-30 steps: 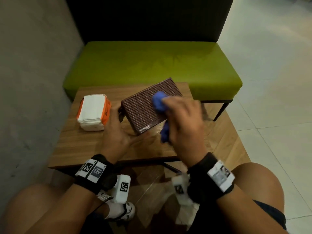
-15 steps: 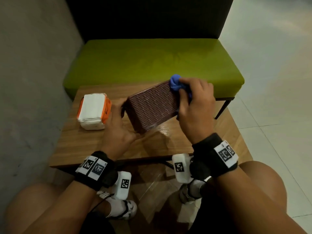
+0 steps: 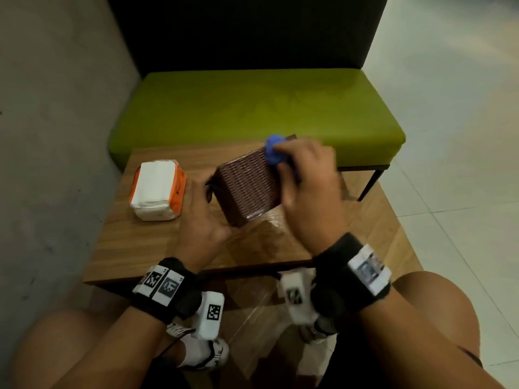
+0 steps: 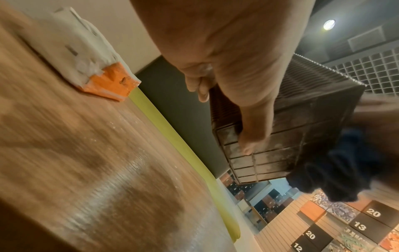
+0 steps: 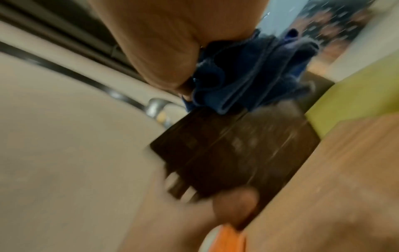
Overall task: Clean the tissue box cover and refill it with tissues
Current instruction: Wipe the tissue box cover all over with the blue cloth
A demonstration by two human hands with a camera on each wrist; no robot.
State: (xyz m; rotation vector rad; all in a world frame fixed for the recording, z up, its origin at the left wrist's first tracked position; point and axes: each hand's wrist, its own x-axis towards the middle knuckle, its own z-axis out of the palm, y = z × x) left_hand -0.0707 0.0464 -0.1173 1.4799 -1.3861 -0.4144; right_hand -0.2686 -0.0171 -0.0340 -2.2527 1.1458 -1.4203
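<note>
The dark brown woven tissue box cover [image 3: 247,186] is tilted up off the wooden table [image 3: 157,242], its dusty end face [image 4: 270,145] turned toward me. My left hand [image 3: 202,211] grips its near left end, thumb across that face. My right hand [image 3: 306,186] holds a bunched blue cloth [image 3: 273,153] pressed on the cover's far top edge; the cloth [image 5: 248,71] shows blurred in the right wrist view above the cover [image 5: 233,153]. A white tissue pack in orange wrapping [image 3: 157,189] lies on the table at the left; the tissue pack [image 4: 90,56] also shows in the left wrist view.
A green bench seat [image 3: 252,108] with a dark backrest stands just behind the table. A grey wall [image 3: 50,136] runs along the left. Pale tiled floor [image 3: 449,136] lies to the right. My knees sit below the table's near edge.
My right hand swept the blue cloth from the middle of the cover up to its far top edge and now works slightly back left. The left hand tilted the cover more upright.
</note>
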